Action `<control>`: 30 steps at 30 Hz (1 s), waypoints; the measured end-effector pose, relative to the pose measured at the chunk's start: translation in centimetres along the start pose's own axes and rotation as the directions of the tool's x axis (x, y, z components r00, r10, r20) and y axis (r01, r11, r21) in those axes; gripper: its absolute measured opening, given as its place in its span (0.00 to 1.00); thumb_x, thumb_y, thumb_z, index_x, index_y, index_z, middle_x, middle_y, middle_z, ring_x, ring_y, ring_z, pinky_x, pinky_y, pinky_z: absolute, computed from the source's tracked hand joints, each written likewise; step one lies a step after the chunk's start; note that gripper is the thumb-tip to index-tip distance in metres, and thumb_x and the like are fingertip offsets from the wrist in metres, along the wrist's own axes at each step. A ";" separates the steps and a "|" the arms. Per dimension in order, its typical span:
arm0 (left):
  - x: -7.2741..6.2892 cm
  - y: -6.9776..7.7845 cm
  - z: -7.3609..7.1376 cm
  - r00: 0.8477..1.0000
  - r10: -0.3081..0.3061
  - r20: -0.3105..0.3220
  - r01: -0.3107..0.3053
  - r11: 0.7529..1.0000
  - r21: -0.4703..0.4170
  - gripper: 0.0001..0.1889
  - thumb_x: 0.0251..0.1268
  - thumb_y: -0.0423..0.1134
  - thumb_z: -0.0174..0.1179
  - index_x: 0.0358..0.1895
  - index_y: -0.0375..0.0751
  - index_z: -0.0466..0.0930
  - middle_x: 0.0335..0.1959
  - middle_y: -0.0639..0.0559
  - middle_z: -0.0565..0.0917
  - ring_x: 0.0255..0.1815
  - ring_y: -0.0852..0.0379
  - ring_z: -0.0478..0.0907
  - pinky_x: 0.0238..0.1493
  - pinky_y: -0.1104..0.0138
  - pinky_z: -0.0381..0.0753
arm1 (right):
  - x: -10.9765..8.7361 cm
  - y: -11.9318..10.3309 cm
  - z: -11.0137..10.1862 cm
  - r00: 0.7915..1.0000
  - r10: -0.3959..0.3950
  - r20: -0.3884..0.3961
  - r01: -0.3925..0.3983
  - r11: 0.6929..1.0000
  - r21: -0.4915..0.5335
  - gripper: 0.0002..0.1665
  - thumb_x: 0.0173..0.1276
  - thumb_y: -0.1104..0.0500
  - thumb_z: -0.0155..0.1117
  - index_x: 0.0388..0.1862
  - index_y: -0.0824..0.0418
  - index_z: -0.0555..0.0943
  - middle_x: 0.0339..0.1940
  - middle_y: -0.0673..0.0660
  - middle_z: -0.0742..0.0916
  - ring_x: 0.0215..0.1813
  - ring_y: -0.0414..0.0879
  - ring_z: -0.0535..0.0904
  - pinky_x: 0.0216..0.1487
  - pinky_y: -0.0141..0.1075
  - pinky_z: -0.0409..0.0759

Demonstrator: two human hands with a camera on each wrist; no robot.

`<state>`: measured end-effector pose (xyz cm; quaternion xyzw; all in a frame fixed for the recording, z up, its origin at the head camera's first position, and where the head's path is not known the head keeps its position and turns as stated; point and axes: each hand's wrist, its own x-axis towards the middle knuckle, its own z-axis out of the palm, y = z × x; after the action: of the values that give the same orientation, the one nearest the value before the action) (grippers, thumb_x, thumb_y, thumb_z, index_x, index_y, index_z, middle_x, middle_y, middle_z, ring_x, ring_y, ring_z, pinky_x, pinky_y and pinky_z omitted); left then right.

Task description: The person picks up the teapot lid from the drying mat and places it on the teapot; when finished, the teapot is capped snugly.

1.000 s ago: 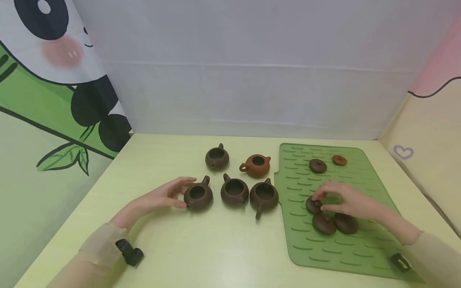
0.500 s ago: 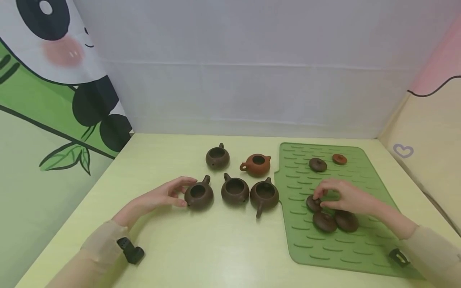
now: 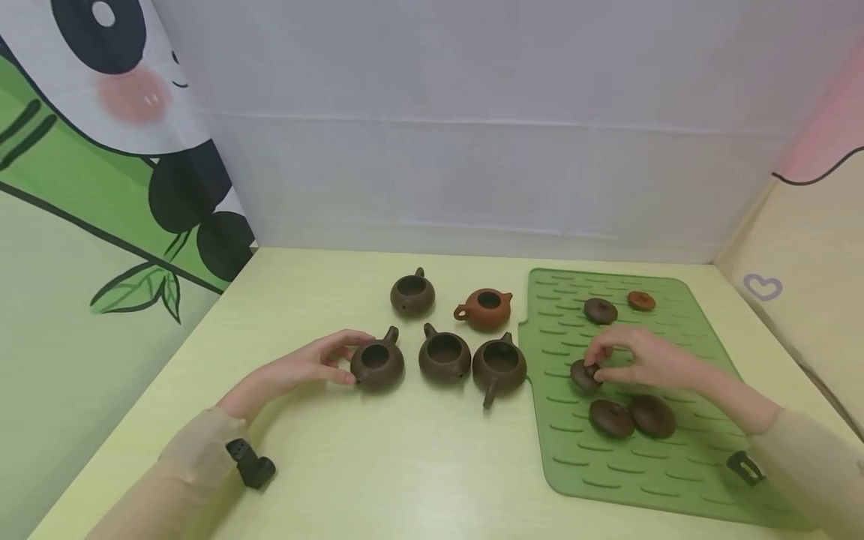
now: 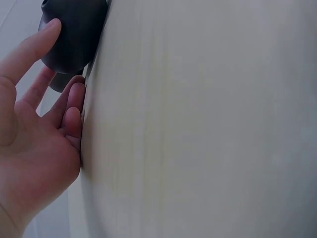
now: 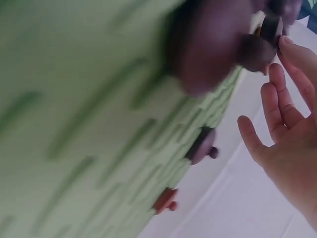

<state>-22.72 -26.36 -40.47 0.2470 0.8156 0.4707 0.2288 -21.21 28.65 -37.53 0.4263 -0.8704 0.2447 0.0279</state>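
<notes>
Right grip pinches a lid, left grip touches a teapot.

Room nearside of teapots; paired lids obstruct mat.

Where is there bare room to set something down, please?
Free: tabletop between left sleeve and green mat, nearer than the front teapots; also left of the rear brown teapot, beyond the left hand. Crowded: that row; mat around right hand and nearer brown lids.
</notes>
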 end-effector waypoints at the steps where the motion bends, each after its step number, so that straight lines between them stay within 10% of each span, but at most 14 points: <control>1: 0.0 0.0 0.0 1.000 -0.001 0.000 0.001 1.000 -0.002 0.35 0.62 0.38 0.67 0.72 0.51 0.64 0.68 0.45 0.72 0.58 0.55 0.75 0.51 0.67 0.76 | 0.4 -0.1 -0.2 1.000 -0.001 0.000 0.001 1.000 -0.005 0.14 0.59 0.61 0.75 0.38 0.44 0.82 0.35 0.37 0.83 0.39 0.35 0.78 0.41 0.33 0.79; 30: 0.7 0.3 0.4 1.000 0.019 0.014 -0.019 1.000 -0.002 0.35 0.63 0.38 0.67 0.72 0.48 0.63 0.68 0.44 0.72 0.60 0.53 0.74 0.54 0.67 0.76 | 12.9 -8.0 -0.7 0.994 0.091 0.055 -0.099 0.981 0.167 0.06 0.66 0.54 0.69 0.40 0.45 0.82 0.30 0.42 0.83 0.36 0.39 0.78 0.43 0.35 0.77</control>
<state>-22.97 -25.48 -40.46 0.2578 0.8113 0.4717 0.2299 -23.51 15.48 -30.38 0.3905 -0.8663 0.3088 -0.0405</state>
